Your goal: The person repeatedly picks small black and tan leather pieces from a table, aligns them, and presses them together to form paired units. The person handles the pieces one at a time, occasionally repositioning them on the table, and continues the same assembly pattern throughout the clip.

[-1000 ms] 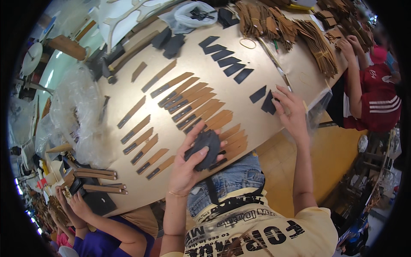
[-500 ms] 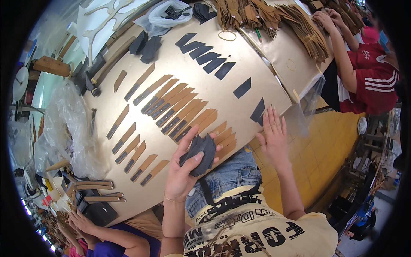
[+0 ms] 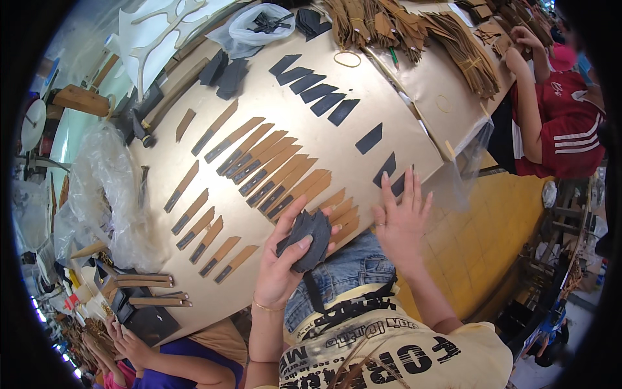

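Note:
My left hand [image 3: 280, 264] grips a stack of dark grey cut pieces [image 3: 307, 237] just above the near edge of the tan work table [image 3: 363, 78]. My right hand [image 3: 403, 219] lies open and flat at the table's near right edge, its fingertips touching a dark piece [image 3: 387, 168]. Rows of tan strips with dark ends [image 3: 272, 170] lie spread over the table in front of my left hand. Several separate dark pieces [image 3: 316, 91] lie in a row farther back.
Bundles of tan strips [image 3: 395, 26] are piled at the far right. A person in a red shirt [image 3: 562, 123] works at the right end, another person [image 3: 162, 360] at the lower left. Clear plastic bags [image 3: 107, 194] and wooden blocks [image 3: 146, 290] crowd the left side.
My right hand has drawn back toward me from the dark pieces at the table's right edge and now lies closer to my left hand. The left hand keeps the dark stack.

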`<action>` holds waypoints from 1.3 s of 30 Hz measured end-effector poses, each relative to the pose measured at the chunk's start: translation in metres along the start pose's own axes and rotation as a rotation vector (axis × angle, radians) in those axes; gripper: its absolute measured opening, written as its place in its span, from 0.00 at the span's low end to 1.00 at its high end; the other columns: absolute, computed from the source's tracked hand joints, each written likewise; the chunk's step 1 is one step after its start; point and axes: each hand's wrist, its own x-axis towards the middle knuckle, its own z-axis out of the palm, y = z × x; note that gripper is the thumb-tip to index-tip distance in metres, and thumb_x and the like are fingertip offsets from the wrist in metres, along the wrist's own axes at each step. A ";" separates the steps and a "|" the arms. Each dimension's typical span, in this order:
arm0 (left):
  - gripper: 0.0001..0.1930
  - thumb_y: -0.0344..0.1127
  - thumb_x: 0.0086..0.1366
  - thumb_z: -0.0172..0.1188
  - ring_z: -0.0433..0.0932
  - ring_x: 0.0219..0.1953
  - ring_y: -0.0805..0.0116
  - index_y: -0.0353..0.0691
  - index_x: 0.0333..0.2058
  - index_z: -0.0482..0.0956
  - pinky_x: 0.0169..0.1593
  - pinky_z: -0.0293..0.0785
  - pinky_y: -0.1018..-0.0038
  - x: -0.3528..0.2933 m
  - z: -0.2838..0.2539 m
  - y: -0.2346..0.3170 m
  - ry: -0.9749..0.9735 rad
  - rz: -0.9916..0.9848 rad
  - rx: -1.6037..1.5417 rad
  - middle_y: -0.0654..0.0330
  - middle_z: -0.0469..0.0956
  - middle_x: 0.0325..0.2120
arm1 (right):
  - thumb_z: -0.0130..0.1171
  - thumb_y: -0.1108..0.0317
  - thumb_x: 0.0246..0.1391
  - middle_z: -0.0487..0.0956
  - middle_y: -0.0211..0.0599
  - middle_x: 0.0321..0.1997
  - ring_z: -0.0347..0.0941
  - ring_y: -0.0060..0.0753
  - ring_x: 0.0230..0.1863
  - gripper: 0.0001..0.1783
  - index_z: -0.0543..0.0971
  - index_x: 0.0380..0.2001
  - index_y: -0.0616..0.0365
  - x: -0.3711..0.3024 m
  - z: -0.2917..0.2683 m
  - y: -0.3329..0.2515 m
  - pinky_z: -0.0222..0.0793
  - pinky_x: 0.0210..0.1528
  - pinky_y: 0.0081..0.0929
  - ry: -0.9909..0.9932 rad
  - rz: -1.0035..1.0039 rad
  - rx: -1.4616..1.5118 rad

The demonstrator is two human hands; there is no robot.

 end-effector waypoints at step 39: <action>0.34 0.24 0.68 0.52 0.73 0.58 0.66 0.36 0.70 0.52 0.62 0.69 0.71 -0.003 0.000 0.003 0.078 0.112 0.213 0.50 0.70 0.59 | 0.75 0.65 0.41 0.77 0.35 0.44 0.74 0.33 0.42 0.18 0.84 0.39 0.48 0.048 -0.060 -0.052 0.72 0.41 0.28 -0.028 -0.652 0.860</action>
